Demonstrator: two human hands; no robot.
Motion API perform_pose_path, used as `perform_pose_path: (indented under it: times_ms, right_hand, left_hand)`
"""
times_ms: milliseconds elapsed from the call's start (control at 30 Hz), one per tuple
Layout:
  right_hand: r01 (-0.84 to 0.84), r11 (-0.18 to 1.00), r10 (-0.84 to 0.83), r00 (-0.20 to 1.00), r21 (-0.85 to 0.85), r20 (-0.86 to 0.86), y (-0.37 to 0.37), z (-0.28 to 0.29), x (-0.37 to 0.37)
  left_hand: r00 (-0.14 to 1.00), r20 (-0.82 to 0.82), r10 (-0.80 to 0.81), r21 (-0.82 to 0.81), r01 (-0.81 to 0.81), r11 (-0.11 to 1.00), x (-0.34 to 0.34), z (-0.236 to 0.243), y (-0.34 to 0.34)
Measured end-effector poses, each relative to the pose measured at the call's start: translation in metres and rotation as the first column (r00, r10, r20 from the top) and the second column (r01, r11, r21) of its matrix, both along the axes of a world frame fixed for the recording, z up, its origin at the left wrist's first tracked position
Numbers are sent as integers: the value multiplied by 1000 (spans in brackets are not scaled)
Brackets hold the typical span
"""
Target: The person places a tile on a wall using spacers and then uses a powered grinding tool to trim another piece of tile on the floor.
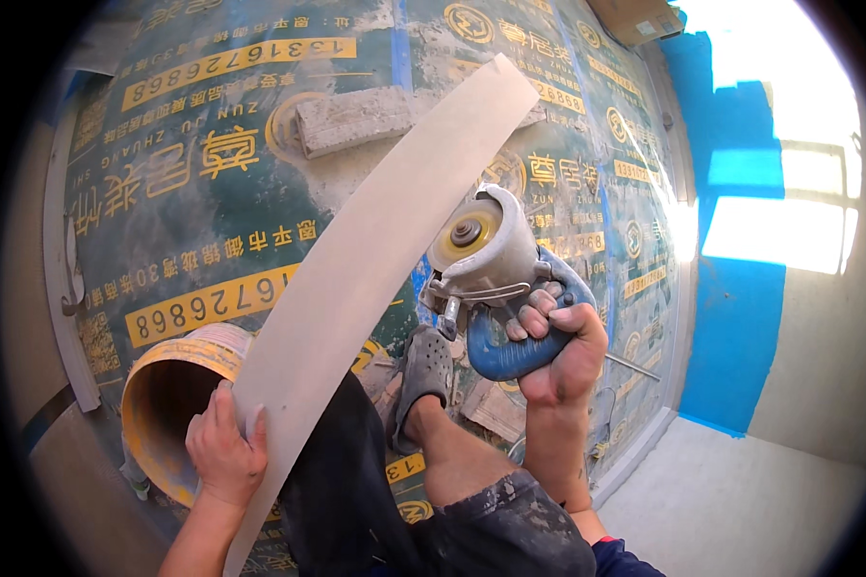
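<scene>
A long, pale beige tile strip slants from the lower left up to the top middle. My left hand grips its lower left edge, thumb on the face and fingers along the side. In my right hand is a handheld tile cutter, held by its blue loop handle with fingers wrapped round it. Its round yellowish blade faces up inside a dusty metal guard, close beside the strip's right edge. Whether blade and strip touch, I cannot tell.
A yellow-rimmed bucket lies tilted by my left hand. Dusty slabs lie on the green printed floor sheeting. My grey clog is below the cutter. Blue film runs along the right, and a cardboard box sits far right.
</scene>
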State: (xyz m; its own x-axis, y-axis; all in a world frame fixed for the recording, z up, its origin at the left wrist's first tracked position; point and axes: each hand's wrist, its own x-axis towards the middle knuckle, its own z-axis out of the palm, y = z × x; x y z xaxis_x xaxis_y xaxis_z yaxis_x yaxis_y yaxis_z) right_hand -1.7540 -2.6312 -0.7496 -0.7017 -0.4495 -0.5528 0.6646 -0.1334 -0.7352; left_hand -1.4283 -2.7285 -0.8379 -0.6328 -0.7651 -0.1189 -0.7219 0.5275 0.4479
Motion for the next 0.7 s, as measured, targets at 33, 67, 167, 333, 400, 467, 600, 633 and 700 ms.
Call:
perform_pose_path:
  times_ms: [33,67,167,333,400,467,600,633,700]
  right_hand:
    - [-4,1000,4,1000,-15,9,1,-1,0]
    - [-6,1000,7,1000,-31,16,2,-1,0]
    - [2,1000,-2,1000,-11,3,2,-1,2]
    - [2,1000,-2,1000,1,-1,2,0,4]
    - [-1,1000,1,1000,1,-1,3,-1,5]
    - [6,1000,-6,1000,-11,9,6,-4,4]
    - [-12,1000,12,1000,14,-25,1,1,8]
    - [-9,1000,10,1000,19,-27,1,1,8]
    - [-9,1000,10,1000,27,-29,2,1,9]
  left_hand:
    - [1000,1,1,0,-1,1000,0,0,0]
    - [1000,7,1,-4,-1,1000,0,1,0]
    - [1000,4,4,-4,-4,1000,-1,1,1]
    - [1000,0,8,-18,-8,1000,-1,0,2]
    - [1000,4,11,-19,-11,1000,0,-1,1]
    - [1000,4,12,-19,-12,1000,0,-1,1]
    - [999,39,14,-25,-13,1000,0,0,2]
    - [999,38,14,-24,-13,1000,0,-1,2]
    - [1000,17,12,-42,-12,999,0,-2,2]
